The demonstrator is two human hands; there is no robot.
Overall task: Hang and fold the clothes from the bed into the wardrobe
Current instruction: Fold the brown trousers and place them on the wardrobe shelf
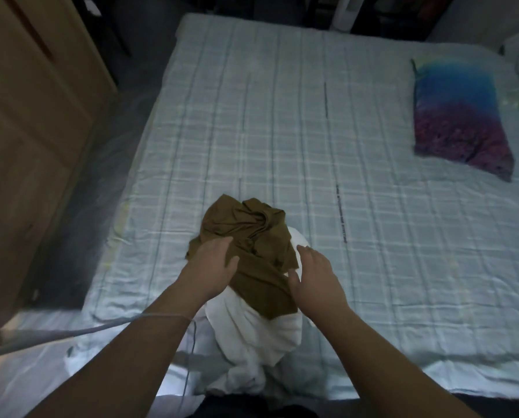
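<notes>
Two released hands: left hand (214, 267) rests on crumpled olive-brown garment (243, 224), right hand (315, 277) on white cloth heap (252, 333), by pale checked bed's (282, 131) near edge.

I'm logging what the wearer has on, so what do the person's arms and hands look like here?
Both forearms are bare to the frame's edge. No sleeves, gloves, watch or rings show on the left hand or the right hand. A thin grey cable crosses the left forearm near the wrist and dangles below it.
</notes>
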